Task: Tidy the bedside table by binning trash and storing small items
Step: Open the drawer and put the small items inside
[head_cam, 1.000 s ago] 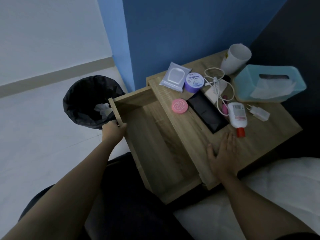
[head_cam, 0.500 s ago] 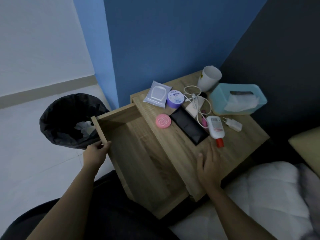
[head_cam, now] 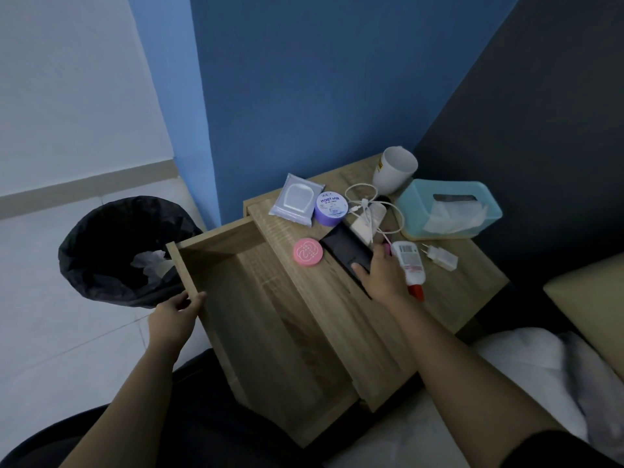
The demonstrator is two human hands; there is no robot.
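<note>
The wooden bedside table [head_cam: 467, 287] has its drawer [head_cam: 270, 319] pulled out, with nothing inside. My left hand [head_cam: 175, 314] grips the drawer's front edge. My right hand [head_cam: 381, 276] lies over the near end of a black phone [head_cam: 341, 248], thumb on its face and fingers curled at its right side. Beside the phone are a pink round compact [head_cam: 308, 255] and a white lotion bottle with a red cap [head_cam: 410, 265]. Further back lie a purple cream jar [head_cam: 331, 207], a wipes pack [head_cam: 297, 201], a white cable [head_cam: 366, 197] and a white plug [head_cam: 440, 258].
A black-lined bin [head_cam: 111, 244] with crumpled tissue [head_cam: 152, 261] stands on the floor left of the drawer. A white cup [head_cam: 395, 168] and a teal tissue box [head_cam: 449, 207] sit at the table's back. White bedding [head_cam: 526, 369] and a pillow [head_cam: 591, 298] lie at the right.
My right hand has moved up from the table's front edge onto the black phone. My left hand stays on the drawer front. The view has tilted up.
</note>
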